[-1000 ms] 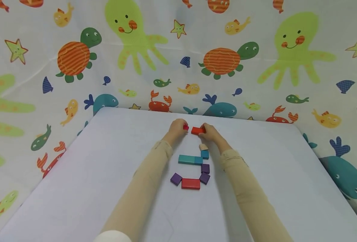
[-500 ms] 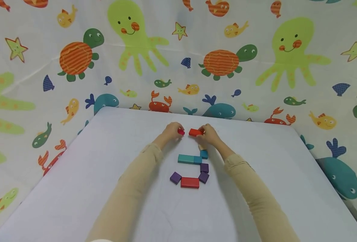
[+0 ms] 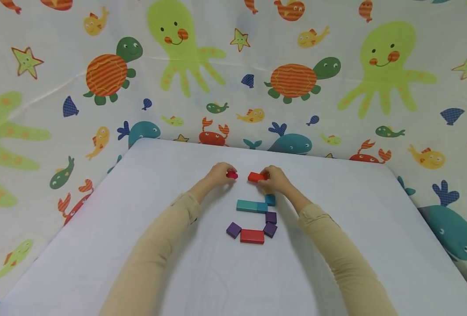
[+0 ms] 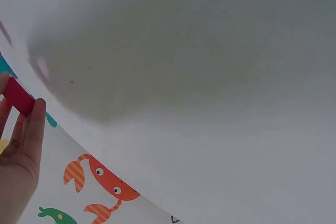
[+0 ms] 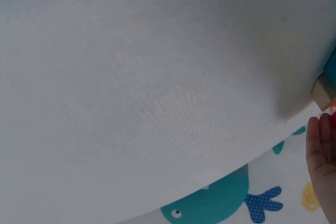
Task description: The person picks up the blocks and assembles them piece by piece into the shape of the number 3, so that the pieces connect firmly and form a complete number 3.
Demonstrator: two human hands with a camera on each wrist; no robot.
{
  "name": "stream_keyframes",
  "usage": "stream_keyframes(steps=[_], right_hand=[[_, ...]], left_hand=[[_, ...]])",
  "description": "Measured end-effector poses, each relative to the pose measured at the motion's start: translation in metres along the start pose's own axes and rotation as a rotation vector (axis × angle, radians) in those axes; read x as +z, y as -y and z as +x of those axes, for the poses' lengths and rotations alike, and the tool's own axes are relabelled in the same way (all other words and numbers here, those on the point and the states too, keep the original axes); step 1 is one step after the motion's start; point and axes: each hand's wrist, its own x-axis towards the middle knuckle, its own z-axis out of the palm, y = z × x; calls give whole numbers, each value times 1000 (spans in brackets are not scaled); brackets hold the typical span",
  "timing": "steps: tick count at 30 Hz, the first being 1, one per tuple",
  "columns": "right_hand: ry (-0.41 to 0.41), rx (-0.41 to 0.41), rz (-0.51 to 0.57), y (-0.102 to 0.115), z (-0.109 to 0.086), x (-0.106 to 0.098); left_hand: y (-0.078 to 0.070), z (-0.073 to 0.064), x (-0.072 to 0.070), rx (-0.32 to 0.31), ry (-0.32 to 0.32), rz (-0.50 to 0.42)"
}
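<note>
My left hand [image 3: 218,175] pinches a small crimson block [image 3: 232,175] between thumb and fingers; the left wrist view shows this crimson block [image 4: 19,96] between the fingertips. To the right, my right hand [image 3: 276,178] holds a red rectangular block [image 3: 255,177] by its right end. A gap separates the two held blocks. Just below the right hand sits a blue block [image 3: 270,200], touching another blue block [image 3: 261,207] at the end of a long teal block [image 3: 247,205]. A natural wood block [image 5: 324,92] shows in the right wrist view; the right hand mostly covers it from above.
Nearer on the white table [image 3: 110,245], a purple block [image 3: 271,217], a second purple block [image 3: 270,230], a red rectangular block [image 3: 252,236] and a third purple block [image 3: 233,230] continue the curved row. A sea-animal cloth [image 3: 201,105] hangs behind the table.
My left hand has moved left and a little nearer with the crimson block, widening the gap. My right hand has come slightly nearer with the red block, now covering most of the wood block.
</note>
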Motion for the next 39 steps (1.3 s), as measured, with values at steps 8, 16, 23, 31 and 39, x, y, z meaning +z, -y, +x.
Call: stream_keyframes(steps=[8, 16, 23, 31, 39], right_hand=[[37, 0, 32, 3, -3, 0], [66, -36, 8, 5, 2, -3], [112, -76, -26, 4, 2, 2], [136, -82, -60, 5, -1, 3], [157, -89, -71, 4, 1, 2]], left_hand=[[-6, -12, 3, -13, 25, 31], [-11, -19, 1, 34, 15, 40], [-11, -23, 3, 8, 16, 13], [-8, -23, 8, 15, 21, 13], [-10, -22, 9, 21, 28, 20]])
